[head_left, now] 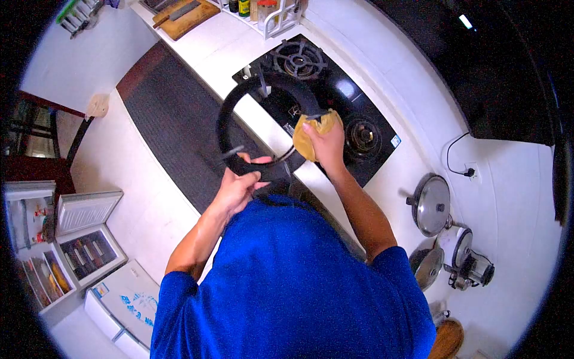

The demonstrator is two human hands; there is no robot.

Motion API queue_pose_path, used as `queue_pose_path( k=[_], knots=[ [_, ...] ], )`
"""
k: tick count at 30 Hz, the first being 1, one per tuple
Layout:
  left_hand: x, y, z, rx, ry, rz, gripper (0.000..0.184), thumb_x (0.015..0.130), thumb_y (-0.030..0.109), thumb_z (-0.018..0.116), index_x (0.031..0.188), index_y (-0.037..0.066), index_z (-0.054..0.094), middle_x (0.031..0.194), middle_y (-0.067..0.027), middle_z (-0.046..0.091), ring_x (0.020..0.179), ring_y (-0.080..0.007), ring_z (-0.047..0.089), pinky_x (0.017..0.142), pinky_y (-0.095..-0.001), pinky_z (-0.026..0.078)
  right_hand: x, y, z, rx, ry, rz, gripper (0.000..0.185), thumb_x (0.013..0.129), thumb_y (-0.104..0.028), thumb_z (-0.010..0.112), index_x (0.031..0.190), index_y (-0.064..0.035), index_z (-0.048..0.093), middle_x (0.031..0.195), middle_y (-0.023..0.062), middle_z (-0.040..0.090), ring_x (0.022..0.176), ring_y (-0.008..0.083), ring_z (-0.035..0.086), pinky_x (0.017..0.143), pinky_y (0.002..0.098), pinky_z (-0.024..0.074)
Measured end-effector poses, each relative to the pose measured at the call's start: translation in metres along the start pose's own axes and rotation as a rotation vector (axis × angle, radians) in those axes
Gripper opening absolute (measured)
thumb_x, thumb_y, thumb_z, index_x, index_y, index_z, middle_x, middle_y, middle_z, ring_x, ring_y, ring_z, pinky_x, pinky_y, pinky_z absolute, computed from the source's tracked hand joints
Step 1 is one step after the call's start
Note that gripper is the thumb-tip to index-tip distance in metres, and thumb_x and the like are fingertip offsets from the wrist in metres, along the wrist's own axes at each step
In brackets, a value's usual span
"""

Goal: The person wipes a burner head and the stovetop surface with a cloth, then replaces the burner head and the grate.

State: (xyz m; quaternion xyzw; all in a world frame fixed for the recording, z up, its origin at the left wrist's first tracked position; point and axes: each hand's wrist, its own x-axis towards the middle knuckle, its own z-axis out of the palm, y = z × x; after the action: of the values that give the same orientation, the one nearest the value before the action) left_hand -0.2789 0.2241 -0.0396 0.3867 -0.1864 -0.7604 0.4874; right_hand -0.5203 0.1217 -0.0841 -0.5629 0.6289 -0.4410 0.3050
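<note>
A black ring with short prongs (231,110) is held up in front of my body, over the counter's front edge. My left hand (238,186) grips its lower left part, thumb on top and fingers showing inside the ring. On the ring's right side, my right hand (326,140) is closed around a yellow cloth (305,143), which touches the ring. Behind it lies the black glass gas stove (341,90). One burner (299,60) carries a pan support, while the nearer burner (363,136) has none.
A cutting board (188,23) with a knife and a white rack (272,27) of jars stand at the counter's far end. Lidded pots (431,205) sit at the right. A dark mat (173,119) covers the floor; an open refrigerator (89,212) is lower left.
</note>
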Motion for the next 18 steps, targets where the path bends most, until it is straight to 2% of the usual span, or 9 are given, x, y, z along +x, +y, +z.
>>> queue_pose_path(
  k=[2, 6, 7, 9, 10, 13, 14, 17, 18],
  knots=[
    [0.003, 0.000, 0.001, -0.015, -0.002, 0.043, 0.042, 0.086, -0.015, 0.047, 0.115, 0.014, 0.039, 0.140, -0.0275, 0.051, 0.117, -0.0370, 0.061, 0.093, -0.0471, 0.059, -0.001, -0.013, 0.006, 0.081, -0.033, 0.065, 0.049, 0.086, -0.020, 0.076, 0.122, 0.0046, 0.054, 0.109, 0.0219, 0.067, 0.099, 0.0333, 0.067, 0.090, 0.0394, 0.0516],
    [0.004, 0.005, 0.004, -0.054, -0.003, 0.122, 0.037, 0.087, -0.012, 0.048, 0.114, 0.014, 0.044, 0.141, -0.0275, 0.051, 0.121, -0.0384, 0.059, 0.097, -0.0500, 0.057, -0.027, -0.036, 0.013, 0.206, -0.035, 0.026, 0.038, 0.095, -0.023, 0.067, 0.119, 0.0045, 0.059, 0.107, 0.0209, 0.070, 0.099, 0.0319, 0.069, 0.088, 0.0401, 0.0523],
    [0.006, 0.007, 0.005, -0.078, 0.016, 0.137, 0.036, 0.088, -0.011, 0.048, 0.114, 0.014, 0.045, 0.141, -0.0277, 0.051, 0.122, -0.0392, 0.059, 0.098, -0.0511, 0.056, -0.038, -0.026, 0.019, 0.225, -0.142, 0.095, 0.033, 0.096, -0.024, 0.067, 0.113, 0.0041, 0.063, 0.105, 0.0181, 0.071, 0.095, 0.0287, 0.069, 0.085, 0.0388, 0.0527],
    [0.012, 0.007, 0.006, -0.119, 0.002, 0.166, 0.036, 0.089, -0.011, 0.047, 0.114, 0.014, 0.044, 0.142, -0.0281, 0.050, 0.123, -0.0407, 0.058, 0.099, -0.0511, 0.056, -0.067, -0.018, 0.037, 0.397, -0.210, 0.229, 0.028, 0.100, -0.019, 0.062, 0.115, 0.0044, 0.062, 0.106, 0.0083, 0.068, 0.091, 0.0140, 0.064, 0.079, 0.0310, 0.0526],
    [0.013, 0.008, 0.006, -0.150, -0.017, 0.149, 0.037, 0.088, -0.013, 0.047, 0.115, 0.013, 0.043, 0.142, -0.0287, 0.049, 0.124, -0.0414, 0.057, 0.098, -0.0492, 0.057, -0.070, -0.032, 0.037, 0.467, -0.111, 0.168, 0.024, 0.100, -0.018, 0.063, 0.110, 0.0039, 0.066, 0.095, 0.0039, 0.069, 0.083, 0.0115, 0.063, 0.075, 0.0291, 0.0525],
    [0.009, 0.005, 0.011, -0.216, -0.045, 0.139, 0.038, 0.089, -0.014, 0.047, 0.115, 0.013, 0.041, 0.143, -0.0293, 0.048, 0.124, -0.0419, 0.057, 0.099, -0.0467, 0.057, -0.049, -0.046, 0.017, 0.337, -0.204, 0.187, 0.021, 0.099, -0.018, 0.065, 0.103, 0.0029, 0.068, 0.089, 0.0026, 0.069, 0.078, 0.0106, 0.063, 0.072, 0.0275, 0.0521],
    [0.008, 0.007, 0.012, -0.185, -0.041, 0.142, 0.038, 0.089, -0.014, 0.047, 0.115, 0.013, 0.041, 0.143, -0.0293, 0.048, 0.125, -0.0418, 0.057, 0.099, -0.0469, 0.057, -0.045, -0.049, 0.015, 0.400, -0.205, 0.169, 0.022, 0.097, -0.020, 0.068, 0.100, 0.0021, 0.069, 0.089, 0.0042, 0.070, 0.077, 0.0109, 0.064, 0.070, 0.0272, 0.0525],
    [0.007, 0.015, 0.008, -0.113, -0.075, 0.131, 0.038, 0.088, -0.012, 0.047, 0.116, 0.014, 0.041, 0.143, -0.0296, 0.048, 0.125, -0.0422, 0.056, 0.099, -0.0481, 0.056, -0.019, -0.052, 0.006, 0.289, -0.131, 0.133, 0.026, 0.093, -0.024, 0.072, 0.091, 0.0023, 0.071, 0.082, 0.0089, 0.073, 0.072, 0.0154, 0.068, 0.066, 0.0320, 0.0527],
    [0.003, 0.016, 0.005, -0.085, -0.094, 0.112, 0.039, 0.088, -0.011, 0.048, 0.117, 0.014, 0.041, 0.143, -0.0300, 0.048, 0.126, -0.0427, 0.056, 0.100, -0.0491, 0.056, -0.007, -0.040, 0.006, 0.360, -0.113, 0.108, 0.028, 0.092, -0.025, 0.073, 0.092, 0.0027, 0.070, 0.082, 0.0091, 0.072, 0.073, 0.0153, 0.068, 0.065, 0.0323, 0.0528]
  ],
)
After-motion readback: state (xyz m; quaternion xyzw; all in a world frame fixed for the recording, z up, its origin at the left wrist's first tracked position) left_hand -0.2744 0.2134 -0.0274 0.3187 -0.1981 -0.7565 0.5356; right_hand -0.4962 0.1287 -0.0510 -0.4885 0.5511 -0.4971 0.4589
